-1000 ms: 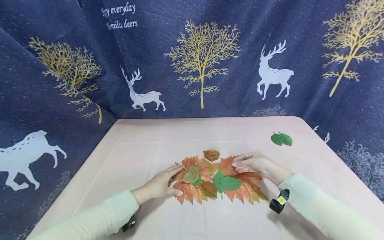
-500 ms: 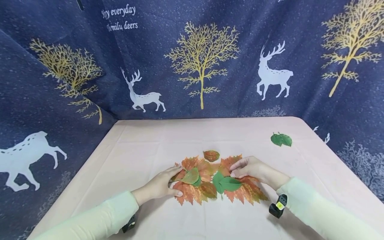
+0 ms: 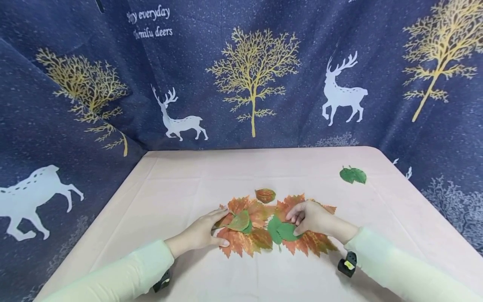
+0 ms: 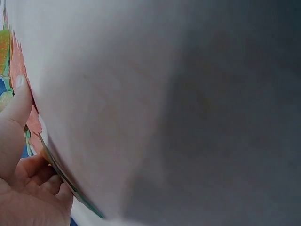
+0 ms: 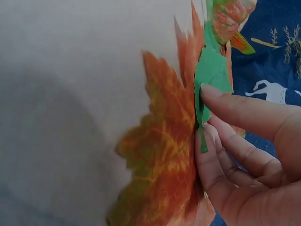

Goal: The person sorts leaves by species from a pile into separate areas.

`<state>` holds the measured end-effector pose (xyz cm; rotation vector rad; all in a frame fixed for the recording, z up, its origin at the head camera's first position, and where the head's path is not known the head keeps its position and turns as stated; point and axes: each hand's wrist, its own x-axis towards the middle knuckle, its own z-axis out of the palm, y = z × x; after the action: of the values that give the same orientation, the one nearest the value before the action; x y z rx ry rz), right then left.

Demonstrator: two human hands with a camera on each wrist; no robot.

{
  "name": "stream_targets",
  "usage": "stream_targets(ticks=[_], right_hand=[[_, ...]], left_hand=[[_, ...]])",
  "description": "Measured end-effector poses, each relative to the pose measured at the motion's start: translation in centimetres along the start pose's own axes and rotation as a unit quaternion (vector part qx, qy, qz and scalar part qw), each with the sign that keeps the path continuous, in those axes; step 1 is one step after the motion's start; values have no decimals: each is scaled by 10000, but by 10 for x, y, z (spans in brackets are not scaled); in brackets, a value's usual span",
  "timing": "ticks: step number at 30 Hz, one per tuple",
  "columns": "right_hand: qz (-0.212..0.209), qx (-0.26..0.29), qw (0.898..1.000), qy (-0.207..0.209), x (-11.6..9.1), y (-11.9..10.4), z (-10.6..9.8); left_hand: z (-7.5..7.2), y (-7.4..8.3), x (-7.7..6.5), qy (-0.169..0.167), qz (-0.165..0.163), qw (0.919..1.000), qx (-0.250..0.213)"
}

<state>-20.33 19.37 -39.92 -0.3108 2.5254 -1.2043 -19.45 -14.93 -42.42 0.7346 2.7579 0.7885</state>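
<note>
My left hand (image 3: pixel 201 231) rests against the left edge of a spread of orange maple leaves (image 3: pixel 235 240), its thumb lying on the lower one in the left wrist view. A folded green-brown leaf (image 3: pixel 239 221) lies beside those fingers. My right hand (image 3: pixel 317 220) pinches the right end of a green leaf (image 3: pixel 285 231) on the right half of the spread. In the right wrist view its thumb presses the green leaf (image 5: pixel 210 70), and the other fingers curl near the stem. Below them spreads an orange maple leaf (image 5: pixel 162 141).
A small brown-orange leaf (image 3: pixel 266 195) lies just behind the spread. Two green leaves (image 3: pixel 353 175) sit at the back right of the pale pink table (image 3: pixel 188 172). A dark blue cloth (image 3: pixel 226 58) with deer and trees hangs behind.
My right hand has moved left and toward me, from the upper right orange leaf to the green leaf's end. The left hand has stayed in place.
</note>
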Motion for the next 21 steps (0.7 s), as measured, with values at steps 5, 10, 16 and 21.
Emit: stream_targets(ticks=[5, 10, 16, 21], right_hand=[[-234, -402, 9987, 219, -1, 0, 3], [-382, -477, 9977, 307, 2, 2, 4], [-370, -585, 9971, 312, 4, 6, 4], [-453, -648, 9967, 187, 5, 8, 2]], left_hand=[[-1, 0, 0, 33, 119, 9999, -26], [-1, -1, 0, 36, 179, 9998, -28], [-1, 0, -1, 20, 74, 10000, -2], [-2, 2, 0, -24, 55, 10000, -21]])
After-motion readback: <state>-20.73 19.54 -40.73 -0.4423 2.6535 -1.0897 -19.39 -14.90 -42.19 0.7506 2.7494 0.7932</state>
